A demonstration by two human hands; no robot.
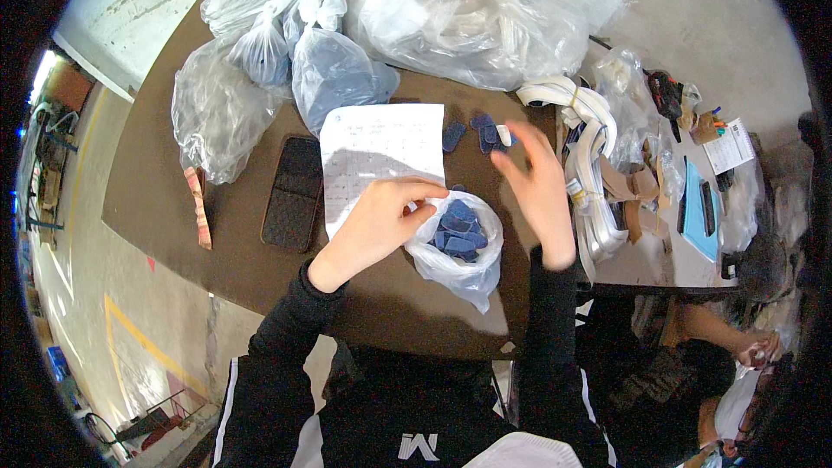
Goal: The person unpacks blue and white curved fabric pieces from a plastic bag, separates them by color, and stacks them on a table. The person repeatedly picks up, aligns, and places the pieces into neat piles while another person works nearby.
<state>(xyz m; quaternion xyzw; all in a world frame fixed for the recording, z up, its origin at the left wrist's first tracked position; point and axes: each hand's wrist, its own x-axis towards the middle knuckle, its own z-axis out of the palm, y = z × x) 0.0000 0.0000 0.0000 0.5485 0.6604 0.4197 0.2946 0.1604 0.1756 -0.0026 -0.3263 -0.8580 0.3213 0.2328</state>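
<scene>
A white plastic bag (pixel 475 273) stands with its mouth spread, holding several small dark-blue flat pieces (pixel 459 230). My left hand (pixel 377 221) pinches the bag's rim at its upper left. Beyond the bag, my right hand (pixel 537 178) hovers with thumb and index finger apart, reaching over a small pile of blue pieces (pixel 487 132). A small white piece (pixel 503 134) shows at the pile, close to the index fingertip. I see nothing between the right fingers. Left of that pile lies another blue piece (pixel 452 137), beside a handwritten paper sheet (pixel 377 139).
A dark phone (pixel 292 195) lies left of the paper. Tied bags (pixel 334 69) and a large clear sack (pixel 468 17) line the far edge. Bundled white strips (pixel 598 147) lie right, before a blue folder (pixel 698 208). Another person's hand (pixel 761 348) shows at lower right.
</scene>
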